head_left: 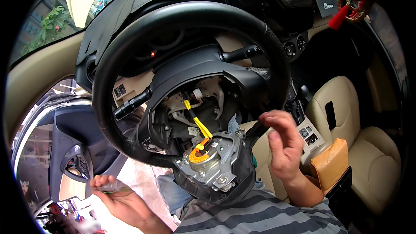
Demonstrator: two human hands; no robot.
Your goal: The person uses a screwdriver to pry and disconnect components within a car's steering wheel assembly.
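Observation:
In front of me is a black steering wheel (208,8) with its centre uncovered. The airbag module (225,158) hangs tilted at the wheel's lower edge, its metal back facing up above my lap. Yellow-sleeved wiring (201,126) runs from the wheel's centre to an orange connector (199,157) on the module. My right hand (284,145) is open beside the wheel's lower right, fingers curved and thumb apart, holding nothing visible. Low on the left, near the door, my left hand (119,197) has its fingers bent around something translucent that I cannot make out.
Stalks (133,104) stick out behind the wheel. The driver's door (73,147) stands open on the left. On the right are the gear lever (304,91), a tan box-shaped cushion (329,164) and the beige passenger seat (368,147) with a black phone (330,115) on it.

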